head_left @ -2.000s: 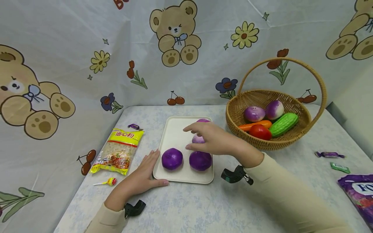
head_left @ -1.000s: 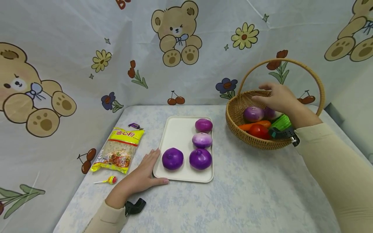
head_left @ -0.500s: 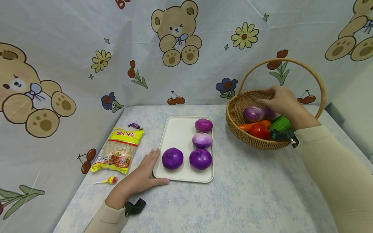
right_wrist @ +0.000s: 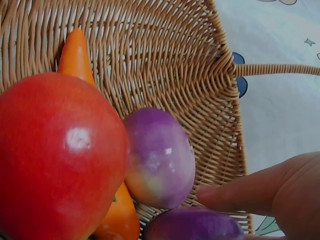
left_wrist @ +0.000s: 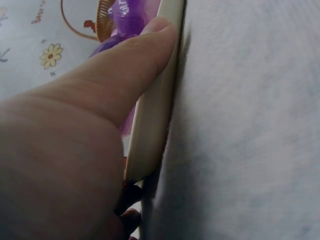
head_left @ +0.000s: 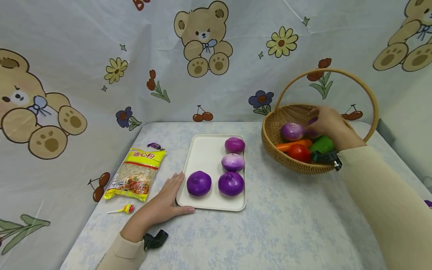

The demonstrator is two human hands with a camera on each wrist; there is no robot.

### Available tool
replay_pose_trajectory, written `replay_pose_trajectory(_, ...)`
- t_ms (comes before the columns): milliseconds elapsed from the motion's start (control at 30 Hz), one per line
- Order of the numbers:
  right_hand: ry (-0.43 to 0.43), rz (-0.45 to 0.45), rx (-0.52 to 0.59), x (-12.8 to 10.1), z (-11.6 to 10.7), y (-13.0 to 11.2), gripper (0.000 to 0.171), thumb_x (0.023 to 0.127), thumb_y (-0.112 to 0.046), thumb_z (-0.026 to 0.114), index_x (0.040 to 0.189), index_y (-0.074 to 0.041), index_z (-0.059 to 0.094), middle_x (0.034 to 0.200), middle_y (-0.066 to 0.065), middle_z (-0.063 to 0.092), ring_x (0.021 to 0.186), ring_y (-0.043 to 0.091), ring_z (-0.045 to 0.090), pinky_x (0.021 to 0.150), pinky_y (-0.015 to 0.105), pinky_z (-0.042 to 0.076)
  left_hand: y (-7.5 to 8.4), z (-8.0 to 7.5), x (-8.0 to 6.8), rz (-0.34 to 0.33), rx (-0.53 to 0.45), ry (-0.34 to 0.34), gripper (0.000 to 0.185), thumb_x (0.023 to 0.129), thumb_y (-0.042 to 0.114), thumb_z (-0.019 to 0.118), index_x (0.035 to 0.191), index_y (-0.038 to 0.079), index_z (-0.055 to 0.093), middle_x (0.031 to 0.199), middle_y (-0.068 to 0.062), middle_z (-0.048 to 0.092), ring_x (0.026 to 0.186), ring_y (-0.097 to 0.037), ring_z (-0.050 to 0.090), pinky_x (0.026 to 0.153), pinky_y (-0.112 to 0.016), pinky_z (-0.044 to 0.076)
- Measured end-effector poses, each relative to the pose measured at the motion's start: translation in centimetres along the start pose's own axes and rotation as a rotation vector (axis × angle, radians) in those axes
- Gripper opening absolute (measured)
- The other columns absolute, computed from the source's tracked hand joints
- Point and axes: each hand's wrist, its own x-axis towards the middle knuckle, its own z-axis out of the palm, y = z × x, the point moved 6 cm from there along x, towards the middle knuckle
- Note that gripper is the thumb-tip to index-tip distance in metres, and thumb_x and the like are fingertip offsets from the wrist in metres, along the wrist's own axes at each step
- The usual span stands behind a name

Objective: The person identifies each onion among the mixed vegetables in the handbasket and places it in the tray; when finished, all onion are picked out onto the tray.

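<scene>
Change: two seconds ago the right hand [head_left: 329,122] was over the tray [head_left: 199,153], at the pale onion; it has since crossed to the basket [head_left: 287,157]. In the last half second it has sunk lower among the vegetables. The left hand [head_left: 165,204] has not moved, and the four onions on the tray lie as before.
Surface: a table [head_left: 270,232] under a pale blue patterned cloth. On it, left of the tray, a pasta bag [head_left: 136,174], a lollipop [head_left: 126,209] and a purple sweet [head_left: 155,146].
Room: a cloth backdrop [head_left: 101,56] printed with bears, flowers and cherries hangs behind and to the left.
Right hand: inside the basket, fingers curled over a purple onion [right_wrist: 195,225]; whether it truly grips is not plain. A thumb tip [right_wrist: 215,196] is near a second, paler onion [head_left: 292,131] just beside.
Basket: also holds a tomato [head_left: 299,152], a carrot [head_left: 293,144] and a green gourd [head_left: 322,143].
Left hand: flat on the table, fingers straight, thumb [left_wrist: 145,55] pressed along the tray's near edge, holding nothing.
</scene>
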Motion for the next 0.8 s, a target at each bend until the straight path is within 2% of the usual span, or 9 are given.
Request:
replay_pose_trajectory(200, -0.016, 0.038, 0.009, 0.04, 0.25, 0.69, 0.076, 0.084, -0.007, 0.084, 0.144, 0.016, 0.044, 0.132, 0.043, 0.047, 0.115, 0.057, 0.048, 0.097, 0.069, 0.047, 0.15, -0.04, -0.04, 0.022, -0.008, 0.01, 0.131, 0.082, 0.074, 0.077, 0.169, 0.003, 0.009, 0.174, -0.015, 0.008, 0.159, -0.031, -0.001, 0.126, -0.052, 0.003)
replay_pose_trajectory(333, -0.017, 0.046, 0.005, 0.05, 0.26, 0.99, 0.076, 0.083, -0.007, 0.084, 0.143, 0.017, 0.044, 0.133, 0.043, 0.046, 0.115, 0.057, 0.047, 0.097, 0.07, 0.046, 0.18, -0.07, -0.12, 0.029, -0.008, 0.015, 0.131, 0.082, 0.073, 0.077, 0.169, 0.002, 0.01, 0.174, -0.016, 0.008, 0.159, -0.032, 0.0, 0.126, -0.052, 0.003)
replay_pose_trajectory(600, -0.003, 0.025, -0.019, 0.06, 0.19, 1.07, 0.074, 0.085, -0.009, 0.085, 0.142, 0.017, 0.045, 0.132, 0.044, 0.047, 0.116, 0.058, 0.048, 0.098, 0.069, 0.047, 0.19, -0.11, -0.15, 0.018, -0.008, 0.014, 0.131, 0.082, 0.074, 0.077, 0.169, 0.004, 0.009, 0.174, -0.015, 0.008, 0.159, -0.032, -0.001, 0.126, -0.053, 0.004)
replay_pose_trajectory(800, 0.017, -0.006, 0.002, -0.28, -0.43, 0.86, 0.071, 0.087, -0.014, 0.083, 0.14, 0.016, 0.047, 0.13, 0.043, 0.049, 0.118, 0.059, 0.046, 0.101, 0.072, 0.041, 0.27, -0.03, -0.11, 0.011, -0.01, 0.009, 0.13, 0.082, 0.072, 0.078, 0.169, 0.005, 0.009, 0.174, -0.015, 0.007, 0.159, -0.032, -0.001, 0.126, -0.054, 0.004)
